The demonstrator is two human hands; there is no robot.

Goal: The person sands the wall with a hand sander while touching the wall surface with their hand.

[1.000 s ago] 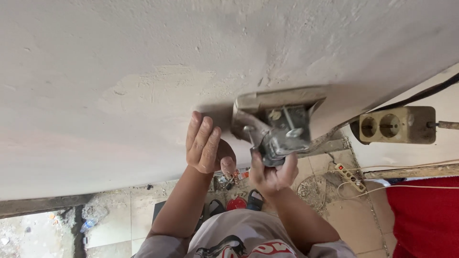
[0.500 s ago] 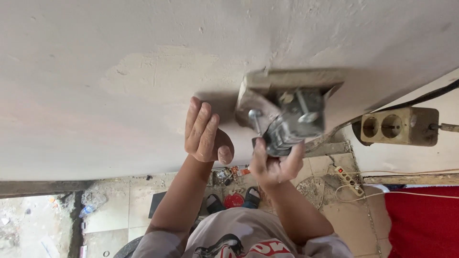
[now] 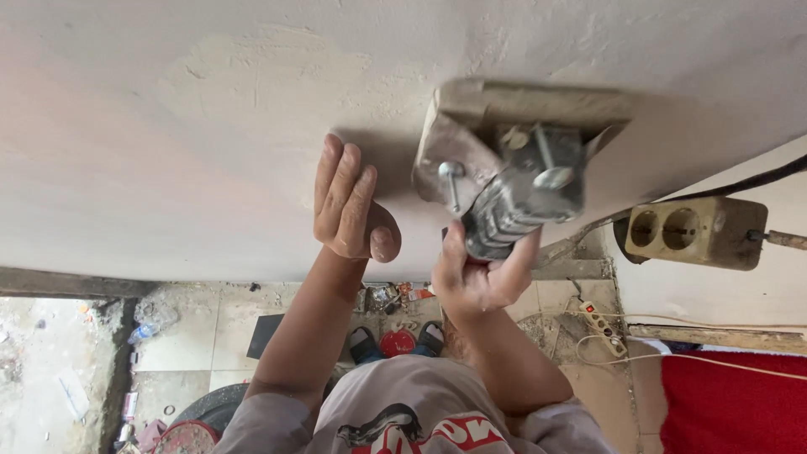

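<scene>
Sanding pass over the patched plaster wall (image 3: pixel 252 92) judged mid-stroke — left hand (image 3: pixel 349 206) flat and open on the surface at 9 o'clock of the tool, gripping nothing. Right hand (image 3: pixel 479 277) closed around the handle of the sanding block (image 3: pixel 513 160), pad face pressed to the wall, blurred. Block: dusty tan pad, grey metal clamp with bolts — next stroke likely needs even pressure, pad kept flush.
</scene>
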